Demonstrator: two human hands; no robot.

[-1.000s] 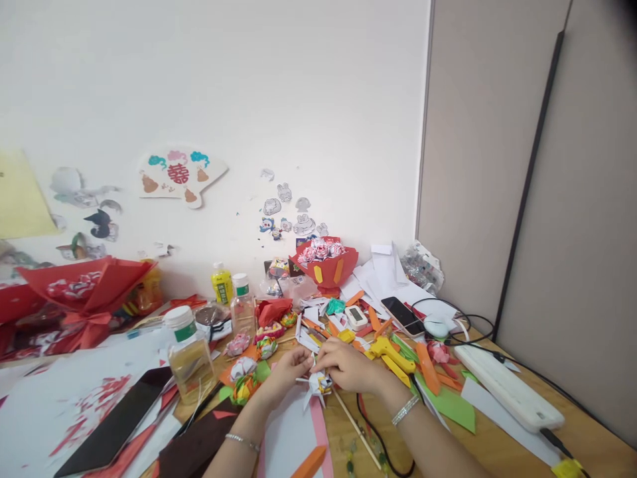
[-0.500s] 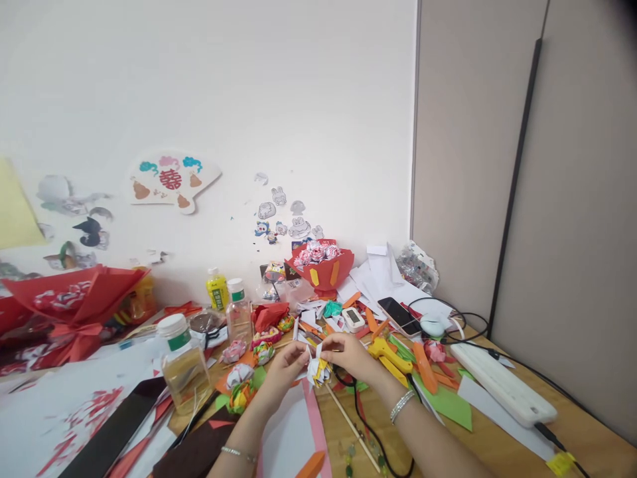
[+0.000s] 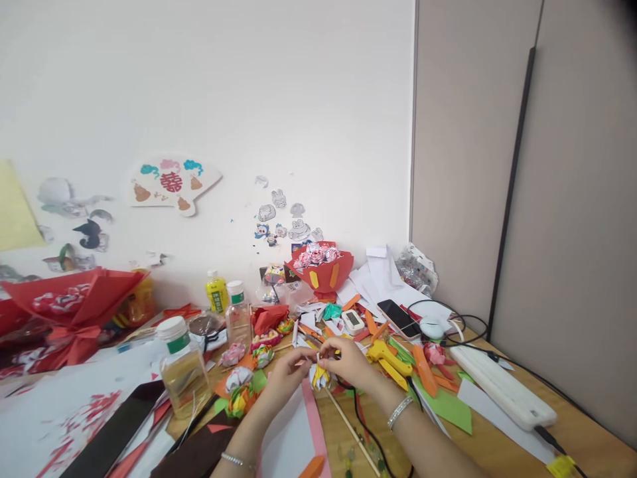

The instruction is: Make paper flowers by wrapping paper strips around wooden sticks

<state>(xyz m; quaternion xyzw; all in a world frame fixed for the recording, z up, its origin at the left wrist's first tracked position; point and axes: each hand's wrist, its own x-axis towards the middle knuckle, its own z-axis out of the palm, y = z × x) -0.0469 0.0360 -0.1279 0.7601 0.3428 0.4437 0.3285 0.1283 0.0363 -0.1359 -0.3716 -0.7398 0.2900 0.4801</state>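
A white and yellow paper flower [image 3: 320,378] sits between my two hands, above the wooden tabletop. My left hand [image 3: 291,366] pinches a white paper petal on its left side. From the right, my right hand [image 3: 344,358] has thumb and forefinger closed on the paper at the flower's top. The fingertips of both hands nearly meet there and hide part of the paper. Below the flower a thin wooden stick [image 3: 352,430] runs down to the right; whether it is joined to the flower, I cannot tell.
A yellow glue gun [image 3: 391,358] lies right of my hands, near a phone [image 3: 399,317] and a white power strip [image 3: 502,385]. On the left stand a jar of amber liquid [image 3: 184,375] and several crumpled paper flowers [image 3: 239,378]. A red paper bouquet [image 3: 323,272] stands by the wall.
My hands have drawn closer together at the top of the flower. The white petals that stood up between them are now pinched in, and more yellow shows below.
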